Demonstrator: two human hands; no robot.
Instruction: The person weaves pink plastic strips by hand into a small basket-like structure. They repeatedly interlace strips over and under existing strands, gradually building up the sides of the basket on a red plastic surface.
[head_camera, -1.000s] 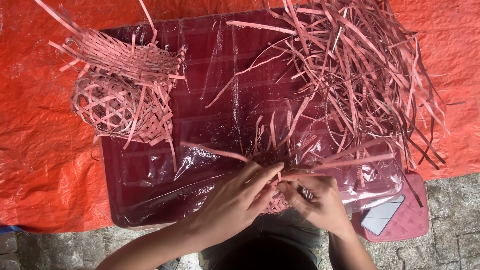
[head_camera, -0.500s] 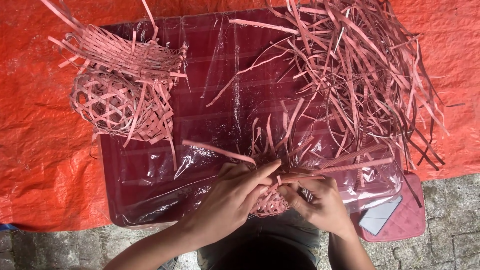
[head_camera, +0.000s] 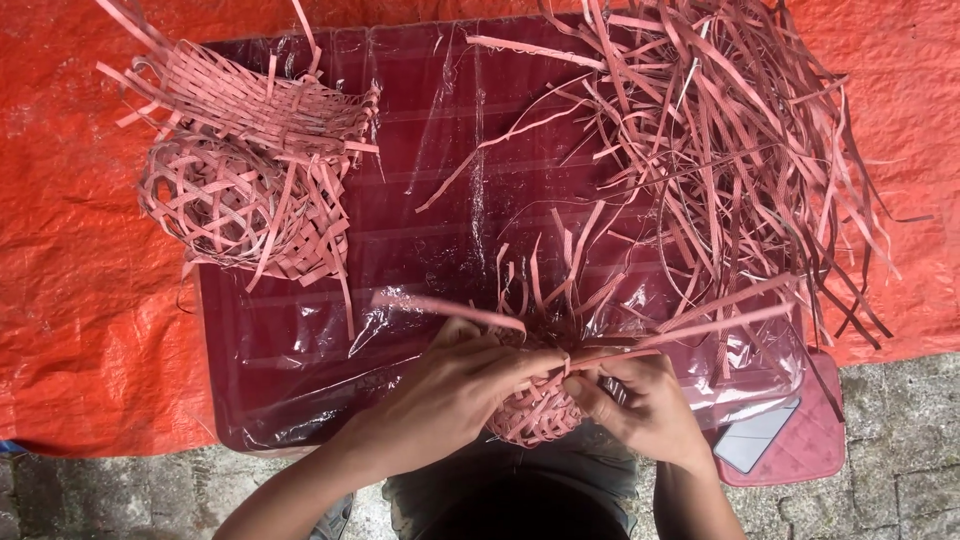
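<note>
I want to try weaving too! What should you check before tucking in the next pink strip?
1. Both hands on the small woven ball: ok; left hand, right hand.
2. A strip pinched between the fingers: ok.
3. Spare strips nearby: ok, piled at upper right.
4. Finished woven pieces out of the way: ok, upper left.
5. Ball's weave tight underneath: cannot tell, hidden.

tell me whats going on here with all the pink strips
A person is weaving pink strips by hand. Both hands meet over a small woven piece at the near edge of a dark red mat: the left hand covers its top, and the right hand pinches a strip beside it. Loose ends stick up from the piece. Woven pieces lie at the far left, and a pile of loose strips lies at the far right, all over an orange tarp.
</note>
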